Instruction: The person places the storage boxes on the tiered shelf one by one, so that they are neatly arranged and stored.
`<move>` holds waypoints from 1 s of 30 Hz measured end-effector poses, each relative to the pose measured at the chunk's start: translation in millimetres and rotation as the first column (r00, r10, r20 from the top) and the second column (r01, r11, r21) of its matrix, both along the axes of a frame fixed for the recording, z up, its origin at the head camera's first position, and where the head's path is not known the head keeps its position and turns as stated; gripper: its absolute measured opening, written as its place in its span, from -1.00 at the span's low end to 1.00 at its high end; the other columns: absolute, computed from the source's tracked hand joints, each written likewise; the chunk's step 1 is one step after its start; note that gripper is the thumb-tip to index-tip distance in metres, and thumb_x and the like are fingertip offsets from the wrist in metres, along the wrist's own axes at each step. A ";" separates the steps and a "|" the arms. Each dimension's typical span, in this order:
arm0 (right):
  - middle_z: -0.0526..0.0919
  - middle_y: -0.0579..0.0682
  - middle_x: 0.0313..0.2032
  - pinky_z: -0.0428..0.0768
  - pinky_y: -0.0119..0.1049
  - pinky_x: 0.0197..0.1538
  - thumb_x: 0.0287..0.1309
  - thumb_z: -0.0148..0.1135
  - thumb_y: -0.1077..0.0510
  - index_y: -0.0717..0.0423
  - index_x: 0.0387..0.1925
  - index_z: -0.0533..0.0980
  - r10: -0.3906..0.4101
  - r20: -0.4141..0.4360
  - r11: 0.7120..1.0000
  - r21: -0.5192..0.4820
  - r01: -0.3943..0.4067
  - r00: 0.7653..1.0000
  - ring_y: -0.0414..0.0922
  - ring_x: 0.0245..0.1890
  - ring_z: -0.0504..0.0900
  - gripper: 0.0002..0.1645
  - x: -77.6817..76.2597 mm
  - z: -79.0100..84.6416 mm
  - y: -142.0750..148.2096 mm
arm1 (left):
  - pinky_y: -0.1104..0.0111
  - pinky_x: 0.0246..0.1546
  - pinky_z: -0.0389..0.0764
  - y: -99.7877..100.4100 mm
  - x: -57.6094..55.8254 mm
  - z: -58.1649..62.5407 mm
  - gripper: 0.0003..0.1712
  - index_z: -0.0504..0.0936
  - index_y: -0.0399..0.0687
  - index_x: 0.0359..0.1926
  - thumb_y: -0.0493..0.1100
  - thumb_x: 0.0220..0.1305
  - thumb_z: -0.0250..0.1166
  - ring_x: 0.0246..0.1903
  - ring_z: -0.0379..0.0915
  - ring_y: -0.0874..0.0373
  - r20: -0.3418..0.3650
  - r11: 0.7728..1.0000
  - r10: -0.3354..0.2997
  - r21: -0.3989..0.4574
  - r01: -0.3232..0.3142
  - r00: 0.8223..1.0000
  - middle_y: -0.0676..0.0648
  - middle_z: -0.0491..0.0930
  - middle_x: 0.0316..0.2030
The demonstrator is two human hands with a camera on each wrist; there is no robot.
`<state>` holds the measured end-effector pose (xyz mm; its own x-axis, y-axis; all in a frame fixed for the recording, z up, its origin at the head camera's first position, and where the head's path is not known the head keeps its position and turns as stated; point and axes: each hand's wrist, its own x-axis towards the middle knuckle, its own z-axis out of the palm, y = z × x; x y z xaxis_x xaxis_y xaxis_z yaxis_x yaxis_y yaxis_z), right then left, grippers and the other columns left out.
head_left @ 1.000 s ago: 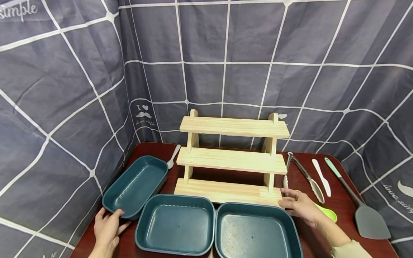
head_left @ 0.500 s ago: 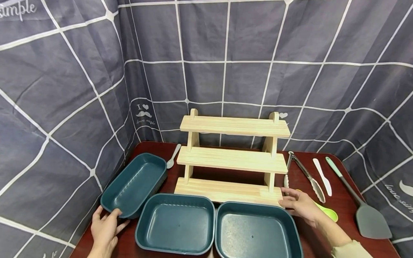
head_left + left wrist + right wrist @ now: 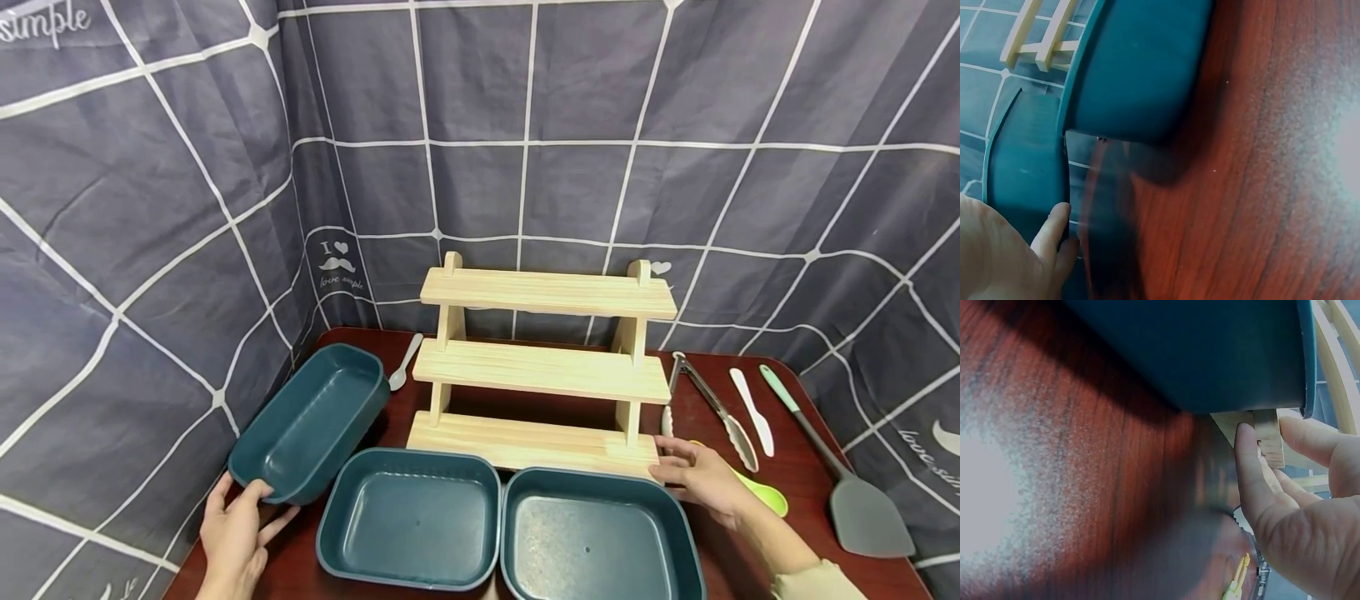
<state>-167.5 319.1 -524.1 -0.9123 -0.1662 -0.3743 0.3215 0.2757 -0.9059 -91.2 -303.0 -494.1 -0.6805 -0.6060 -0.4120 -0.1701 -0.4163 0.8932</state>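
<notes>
At the left, my left hand (image 3: 232, 529) grips the near end of a teal plastic bin (image 3: 307, 425), thumb over the rim and fingers around the corner. The left wrist view shows that thumb on the wall of the bin (image 3: 1025, 162). My right hand (image 3: 705, 483) pinches the right end of the bottom board of a three-tier wooden shelf (image 3: 540, 367); the board's end (image 3: 1267, 440) shows between thumb and fingers in the right wrist view. Two more teal bins, a middle bin (image 3: 416, 533) and a right bin (image 3: 592, 542), stand side by side before the shelf.
A white spoon (image 3: 400, 375) lies behind the left bin. Right of the shelf are metal tongs (image 3: 720, 414), a white knife (image 3: 752, 412), a lime-green spoon (image 3: 767, 496) and a grey-headed turner (image 3: 870, 512). Grid-patterned cloth (image 3: 577, 100) hangs around the dark red table (image 3: 810, 533).
My left hand has moved slightly left with the left bin, which has shifted left and up in the view and shows more of its side wall. My right hand keeps its place on the shelf.
</notes>
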 end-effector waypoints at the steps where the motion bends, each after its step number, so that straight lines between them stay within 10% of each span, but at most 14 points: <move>1: 0.62 0.33 0.12 0.71 0.02 0.01 0.37 0.35 0.19 0.50 0.51 0.07 0.000 0.000 1.000 0.000 0.000 1.000 0.02 -0.01 0.70 -0.07 -0.1 0.0 0.3 | 0.10 -0.34 0.76 0.3 0.1 1.1 -0.02 -0.06 0.15 0.67 -0.42 0.36 0.12 -0.28 0.72 0.25 -0.007 1.000 -0.005 -0.002 0.005 1.000 0.07 0.51 0.04; 20: 0.61 0.35 0.14 0.71 0.00 0.01 0.39 0.33 0.18 0.50 0.52 0.06 0.011 0.002 1.000 -0.012 -0.011 1.000 0.03 0.01 0.70 -0.08 0.4 0.0 0.1 | 0.09 -0.29 0.77 20.7 5.4 49.2 -0.09 -0.02 0.35 0.66 -0.37 0.50 0.12 -0.20 0.73 0.13 -0.160 0.990 -0.139 -0.026 0.137 0.977 -0.01 0.29 0.27; 30: 0.61 0.33 0.14 0.71 0.01 0.02 0.39 0.33 0.17 0.49 0.52 0.06 0.009 0.010 1.000 -0.008 -0.009 1.000 0.04 0.01 0.70 -0.07 0.7 0.6 -0.2 | 0.12 -0.24 0.77 32.9 -4.7 76.0 -0.06 -0.10 0.30 0.68 -0.38 0.51 0.08 -0.15 0.72 0.13 -0.315 0.966 -0.257 -0.074 0.247 0.913 -0.04 0.23 0.35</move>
